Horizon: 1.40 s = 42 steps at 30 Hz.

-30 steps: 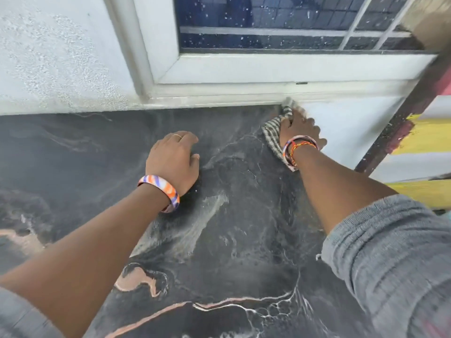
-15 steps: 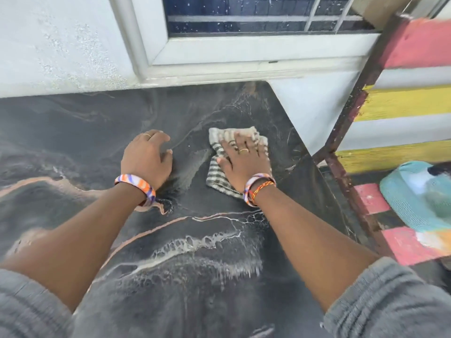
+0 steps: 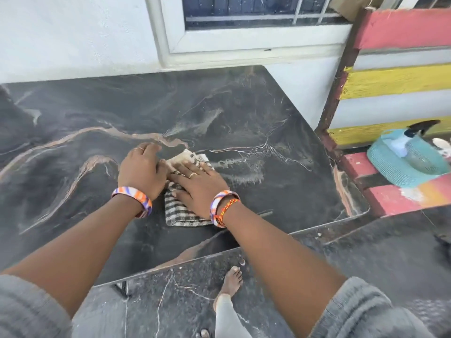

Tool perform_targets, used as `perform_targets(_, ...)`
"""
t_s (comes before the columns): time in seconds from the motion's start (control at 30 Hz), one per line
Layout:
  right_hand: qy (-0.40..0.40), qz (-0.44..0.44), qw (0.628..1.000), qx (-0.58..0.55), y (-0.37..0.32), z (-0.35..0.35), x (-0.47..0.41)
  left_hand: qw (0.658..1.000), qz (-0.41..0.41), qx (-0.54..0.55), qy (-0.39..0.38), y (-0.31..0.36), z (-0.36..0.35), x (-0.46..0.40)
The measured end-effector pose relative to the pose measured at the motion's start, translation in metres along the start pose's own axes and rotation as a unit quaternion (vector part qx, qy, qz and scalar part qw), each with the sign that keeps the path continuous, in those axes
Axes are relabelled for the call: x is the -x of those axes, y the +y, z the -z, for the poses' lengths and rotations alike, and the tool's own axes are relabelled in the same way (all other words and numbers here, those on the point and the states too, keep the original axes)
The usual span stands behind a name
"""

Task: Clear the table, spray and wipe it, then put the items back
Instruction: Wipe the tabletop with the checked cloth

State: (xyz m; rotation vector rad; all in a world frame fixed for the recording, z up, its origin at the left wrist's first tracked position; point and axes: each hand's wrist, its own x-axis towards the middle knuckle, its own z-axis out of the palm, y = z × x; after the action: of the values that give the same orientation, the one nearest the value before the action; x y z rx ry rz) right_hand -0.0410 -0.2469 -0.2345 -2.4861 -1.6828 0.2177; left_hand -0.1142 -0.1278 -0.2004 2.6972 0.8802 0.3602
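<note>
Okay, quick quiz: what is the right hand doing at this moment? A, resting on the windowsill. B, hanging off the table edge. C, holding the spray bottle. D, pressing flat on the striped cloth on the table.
D: the right hand lies with straight fingers on the striped cloth on the dark table, while the spray bottle sits off on the bench.

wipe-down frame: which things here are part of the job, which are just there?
In the job:
- striped cloth, flat under the right hand
- left hand, touching the cloth's far-left edge
- dark marble table, streaked with wet marks
- spray bottle and teal mat, set aside on the painted bench

Just there:
- window frame
- white wall
- floor
</note>
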Motion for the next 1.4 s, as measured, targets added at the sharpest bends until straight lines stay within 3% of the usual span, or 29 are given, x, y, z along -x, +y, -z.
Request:
perform_targets(0.13, 0.033, -0.177, 0.983, -0.021, 0.049, 0.006, 0.054, 0.999, -0.047, 0.003, -0.027, 0.023, 0.001, 0.022)
perform_targets(0.2, 0.051, -0.309, 0.949, -0.024, 0.087, 0.012, 0.089, 0.996, -0.084, 0.005, -0.030, 0.031, 0.002, 0.032)
perform_targets(0.3, 0.068, -0.491, 0.867, -0.051, 0.131, 0.018, 0.145, 0.994, -0.106, 0.004, -0.035, 0.029, 0.005, 0.046)
perform_targets(0.4, 0.074, -0.539, 0.837, -0.052, 0.136, 0.019, 0.169, 0.995, -0.097, 0.008, -0.031, 0.016, 0.009, 0.054)
perform_targets(0.5, 0.088, -0.482, 0.871, -0.027, 0.105, 0.015, 0.159, 0.997, -0.067, 0.000, -0.030, 0.000, 0.017, 0.057)
perform_targets(0.7, 0.087, -0.241, 0.965, -0.053, -0.009, -0.001, 0.110, 0.999, -0.020, 0.017, -0.019, -0.018, 0.025, 0.061)
perform_targets(0.8, 0.093, -0.106, 0.983, -0.117, -0.073, -0.009, 0.083, 0.999, 0.001, 0.038, -0.002, -0.029, 0.035, 0.063)
perform_targets(0.9, 0.020, -0.007, 0.970, -0.242, -0.124, -0.013, 0.063, 0.998, 0.021, 0.062, -0.015, -0.045, 0.048, 0.065)
perform_targets(1.0, -0.122, 0.017, 0.887, -0.445, -0.148, -0.003, 0.058, 0.992, 0.055, 0.099, -0.056, -0.053, 0.065, 0.063)
perform_targets(1.1, -0.173, 0.008, 0.779, -0.603, -0.136, 0.012, 0.065, 0.950, 0.106, 0.212, -0.203, -0.055, 0.076, 0.051)
perform_targets(1.17, -0.158, -0.043, 0.695, -0.700, -0.114, 0.025, 0.071, 0.907, 0.135, 0.306, -0.257, -0.055, 0.077, 0.045)
perform_targets(1.23, -0.117, -0.079, 0.608, -0.781, -0.081, 0.035, 0.076, 0.874, 0.156, 0.385, -0.252, -0.049, 0.072, 0.038)
perform_targets(1.4, -0.006, -0.138, 0.480, -0.866, -0.001, 0.065, 0.101, 0.838, 0.165, 0.417, -0.310, 0.022, 0.057, 0.017)
